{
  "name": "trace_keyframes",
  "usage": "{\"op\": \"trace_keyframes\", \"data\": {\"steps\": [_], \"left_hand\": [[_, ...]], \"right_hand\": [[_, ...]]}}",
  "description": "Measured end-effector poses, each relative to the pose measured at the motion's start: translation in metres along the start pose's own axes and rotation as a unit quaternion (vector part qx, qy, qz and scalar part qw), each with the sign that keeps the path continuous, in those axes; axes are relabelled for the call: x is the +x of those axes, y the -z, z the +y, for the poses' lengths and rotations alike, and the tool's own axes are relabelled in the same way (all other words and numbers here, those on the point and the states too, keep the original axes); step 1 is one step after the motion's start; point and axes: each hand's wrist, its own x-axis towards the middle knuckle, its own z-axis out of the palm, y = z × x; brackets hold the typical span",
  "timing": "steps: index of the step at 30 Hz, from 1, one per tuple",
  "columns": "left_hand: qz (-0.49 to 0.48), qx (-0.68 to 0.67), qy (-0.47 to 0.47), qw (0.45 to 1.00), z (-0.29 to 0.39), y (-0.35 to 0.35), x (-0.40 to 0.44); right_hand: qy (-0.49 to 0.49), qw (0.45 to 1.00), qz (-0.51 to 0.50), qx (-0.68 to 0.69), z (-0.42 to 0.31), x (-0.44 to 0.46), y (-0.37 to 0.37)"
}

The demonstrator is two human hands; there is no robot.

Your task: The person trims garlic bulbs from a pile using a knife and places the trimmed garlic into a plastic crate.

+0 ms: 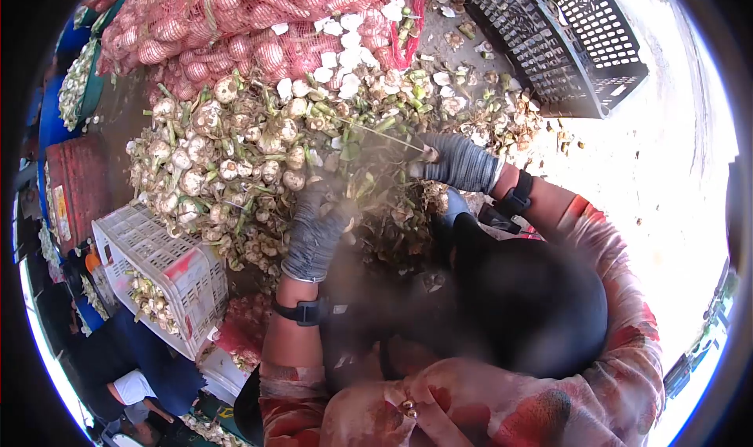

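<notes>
A large heap of garlic bulbs with stems and loose skins (208,153) lies in front of me. My left hand (314,239), in a grey knitted glove, is at the heap's near edge. Its fingers are curled round something pale and blurred. On the right, my right hand (459,163) wears a matching glove and is closed. A thin, straight, light-coloured piece (384,136) reaches from its fingertips leftward over the heap; whether it is a blade or a stalk cannot be made out. Haze or a smudge blurs the space between the hands.
Red mesh sacks of garlic (243,23) lie behind the heap. A black crate (549,47) stands at the upper right. At left are a white crate (184,290) with garlic pieces and a red crate (78,188). Another person (133,388) is at the lower left.
</notes>
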Motion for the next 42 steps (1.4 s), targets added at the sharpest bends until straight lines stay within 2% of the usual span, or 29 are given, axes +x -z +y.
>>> {"op": "trace_keyframes", "data": {"steps": [1, 2, 3, 4, 5, 6, 7, 8, 10, 12, 14, 15, 16, 18, 19, 20, 21, 23, 26, 30, 33, 35, 36, 37, 38, 40, 42], "left_hand": [[-0.016, 0.057, -0.011, 0.998, 0.003, -0.009, 0.007], [-0.035, 0.114, -0.019, 0.993, 0.003, -0.018, 0.011], [-0.046, 0.1, -0.064, 0.992, 0.003, -0.024, 0.011], [-0.048, 0.099, -0.063, 0.992, 0.005, -0.029, 0.009], [-0.037, 0.039, -0.11, 0.992, 0.01, -0.033, 0.007], [-0.025, -0.02, -0.156, 0.987, 0.015, -0.034, 0.007], [-0.031, -0.014, -0.169, 0.985, 0.014, -0.032, 0.011], [-0.029, -0.014, -0.169, 0.985, 0.015, -0.036, 0.013], [-0.019, -0.041, -0.191, 0.98, 0.02, -0.051, 0.017], [-0.032, -0.029, -0.205, 0.978, 0.013, -0.051, 0.025], [-0.006, -0.042, -0.206, 0.978, -0.002, -0.048, 0.033], [-0.005, -0.043, -0.206, 0.978, -0.005, -0.047, 0.034], [-0.005, -0.069, -0.183, 0.981, -0.008, -0.045, 0.035], [-0.001, -0.096, -0.159, 0.983, -0.015, -0.04, 0.039], [-0.008, -0.029, -0.19, 0.981, -0.018, -0.038, 0.045], [-0.015, 0.037, -0.219, 0.975, -0.024, -0.035, 0.05], [-0.042, 0.041, -0.22, 0.974, -0.033, -0.031, 0.054], [-0.104, -0.041, -0.192, 0.975, -0.046, -0.022, 0.057], [-0.15, -0.126, -0.169, 0.966, -0.052, -0.015, 0.053], [-0.14, -0.111, -0.169, 0.969, -0.071, -0.012, 0.054], [-0.105, -0.056, -0.18, 0.976, -0.116, 0.002, 0.071], [-0.064, -0.009, -0.189, 0.98, -0.123, 0.005, 0.068], [-0.022, 0.081, -0.203, 0.976, -0.069, -0.017, 0.041], [0.023, 0.17, -0.21, 0.963, -0.012, -0.039, 0.012], [0.017, 0.159, -0.22, 0.962, -0.003, -0.044, 0.002], [0.02, 0.191, -0.26, 0.946, 0.001, -0.034, -0.003], [0.137, 0.14, -0.2, 0.96, 0.003, -0.012, -0.007]], "right_hand": [[0.015, 1.0, -0.002, 0.015, -0.046, 0.0, 0.007], [0.085, 0.992, 0.03, 0.085, -0.059, 0.006, 0.001], [0.073, 0.991, 0.009, 0.111, -0.058, 0.012, -0.005], [0.068, 0.988, -0.014, 0.135, -0.058, 0.019, -0.005], [0.072, 0.988, -0.015, 0.133, -0.059, 0.021, -0.004], [0.004, 0.981, -0.045, 0.188, -0.061, 0.02, -0.003], [-0.066, 0.965, -0.075, 0.242, -0.062, 0.02, -0.003], [-0.066, 0.965, -0.077, 0.242, -0.062, 0.02, -0.005], [-0.147, 0.952, -0.087, 0.254, -0.06, 0.017, -0.007], [-0.127, 0.956, -0.067, 0.255, -0.038, 0.021, -0.017], [-0.041, 0.989, -0.032, 0.138, -0.037, 0.019, -0.007], [0.093, 0.993, 0.042, 0.068, -0.037, 0.022, -0.006], [0.093, 0.993, 0.04, 0.067, -0.035, 0.015, 0.0], [0.058, 0.995, 0.064, -0.059, -0.04, -0.003, 0.013], [0.093, 0.981, 0.082, -0.147, -0.039, -0.008, 0.011], [0.093, 0.981, 0.081, -0.147, -0.044, -0.013, 0.011], [0.133, 0.97, 0.053, -0.194, -0.055, -0.02, 0.015], [0.178, 0.949, 0.008, -0.262, -0.061, -0.026, 0.015], [0.2, 0.941, 0.014, -0.273, -0.06, -0.026, 0.007], [0.173, 0.931, -0.016, -0.321, -0.067, -0.022, 0.003], [0.17, 0.933, 0.0, -0.317, -0.044, -0.015, -0.006], [0.157, 0.936, 0.01, -0.314, -0.033, -0.007, -0.004], [0.14, 0.941, 0.018, -0.309, -0.024, -0.005, -0.003], [0.059, 0.937, 0.037, -0.341, 0.004, 0.005, 0.007], [-0.022, 0.926, 0.058, -0.372, 0.03, 0.008, 0.02], [-0.129, 0.912, 0.069, -0.384, 0.037, 0.0, 0.03], [-0.066, 0.931, 0.174, -0.315, 0.044, -0.003, 0.025]]}}
